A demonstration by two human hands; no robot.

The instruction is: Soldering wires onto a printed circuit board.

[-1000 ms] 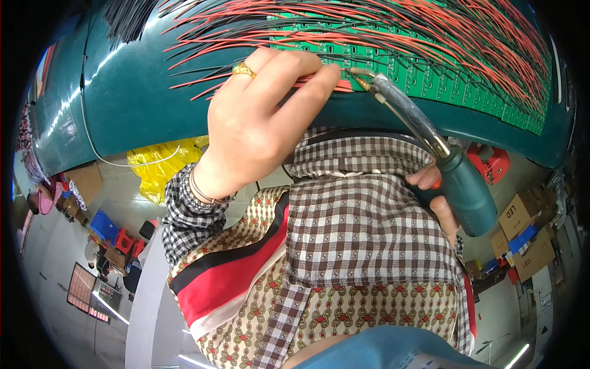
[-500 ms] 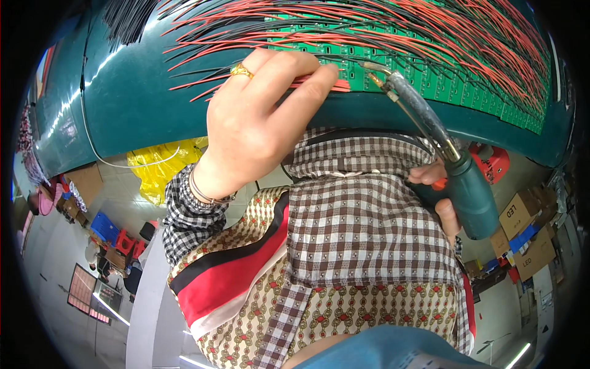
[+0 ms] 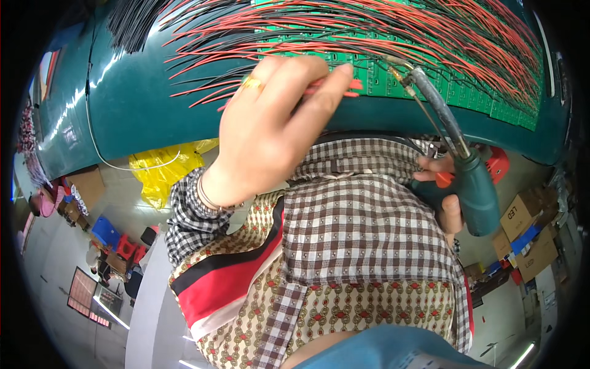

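Note:
My left hand (image 3: 267, 132), with a gold ring on one finger, reaches over the table's near edge. Its fingers are closed around a few red wires (image 3: 354, 87), whose ends poke out by the thumb. What lies exactly at the fingertips is hard to make out. My right hand (image 3: 451, 212) grips a teal soldering gun (image 3: 477, 194), mostly hidden behind its body. The gun's metal tube slants up-left, its tip just right of my left fingertips, over the green circuit boards (image 3: 455, 92). Rows of red and black wires (image 3: 381, 31) spread across these boards.
The boards lie on a dark green tabletop (image 3: 129, 117). A bundle of black wires (image 3: 132, 24) rests at the far left. A pale cable (image 3: 92, 123) hangs over the near edge. Below are a yellow plastic bag (image 3: 157, 175) and, at right, cardboard boxes (image 3: 522, 212).
My left hand has shifted slightly right and down, with the red wires. The soldering gun's tip has moved right, away from my left fingertips.

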